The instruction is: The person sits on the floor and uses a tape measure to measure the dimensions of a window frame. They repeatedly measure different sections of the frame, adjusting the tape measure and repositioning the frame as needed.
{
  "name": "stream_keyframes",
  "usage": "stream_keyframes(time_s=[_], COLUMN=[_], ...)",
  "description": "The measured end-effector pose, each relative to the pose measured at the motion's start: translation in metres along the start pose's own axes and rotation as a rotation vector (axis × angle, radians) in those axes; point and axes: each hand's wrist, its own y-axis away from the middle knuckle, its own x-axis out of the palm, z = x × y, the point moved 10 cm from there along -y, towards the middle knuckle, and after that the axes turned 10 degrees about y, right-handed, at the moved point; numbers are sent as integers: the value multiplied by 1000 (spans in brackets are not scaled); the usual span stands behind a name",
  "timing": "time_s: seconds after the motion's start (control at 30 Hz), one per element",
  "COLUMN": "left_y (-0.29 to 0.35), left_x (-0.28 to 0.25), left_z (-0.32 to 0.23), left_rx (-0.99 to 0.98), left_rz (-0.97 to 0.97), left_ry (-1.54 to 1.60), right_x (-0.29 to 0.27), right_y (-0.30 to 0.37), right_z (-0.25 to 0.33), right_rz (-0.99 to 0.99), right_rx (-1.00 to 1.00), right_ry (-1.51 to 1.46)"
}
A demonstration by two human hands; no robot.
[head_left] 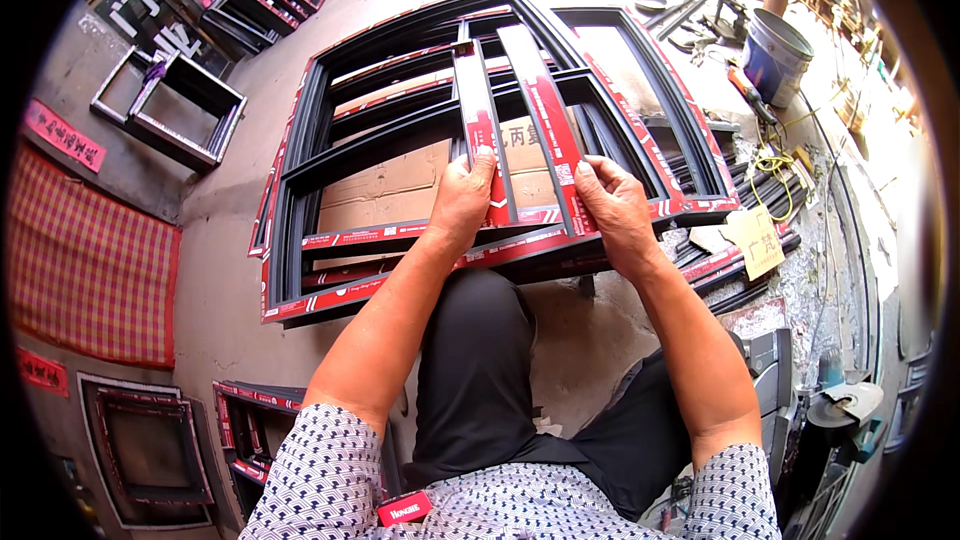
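My left hand [465,198] grips the near end of a long metal profile strip [478,105] covered in red and white film. A second profile strip [540,100] with the same film is pinched by my right hand [612,210] near its lower end. Both strips lie side by side, slanting away from me across dark grey window frames [335,297] that are stacked in front of my knees. Cardboard [385,185] shows through the frame openings. My fingers hide the parts of the strips they grasp.
At the far right stand a bucket [778,58], a corded tool [750,92] and a coiled yellow cord [768,185]. Loose dark profiles [715,265] lie right of the frames. A machine [845,405] sits lower right. More frames [185,105] rest at the left, above a checked cloth [95,260].
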Motion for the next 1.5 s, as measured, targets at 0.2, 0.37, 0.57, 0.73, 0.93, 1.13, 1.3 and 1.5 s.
stream_keyframes(time_s=[0.2,0.37,0.57,0.73,0.93,1.13,1.3,1.5], left_y=[-4,-1,11,13,14,16,16,20], left_x=[64,101,113,120,126,130,124,131], left_z=[-3,-3,11,18,22,32,36,42], left_rx=[-28,3,-24,-16,-45,-130,-199,-296], left_rz=[129,164,143,173,265,254,259,300], left_ry=[-139,-200,-110,18,-17,5,-15,74], right_x=[-5,-26,-27,-29,-28,-26,-22,-20], right_y=[-6,-7,0,2,14,28,39,39], right_z=[-2,8,14,8,22,41,45,36], right_rz=[-81,-160,-139,-142,-160,-215,-180,-72], right_rx=[3,-33,-90,-124,-155,-454,-512,-390], right_ry=[-150,-76,59,236,493,832,847,835])
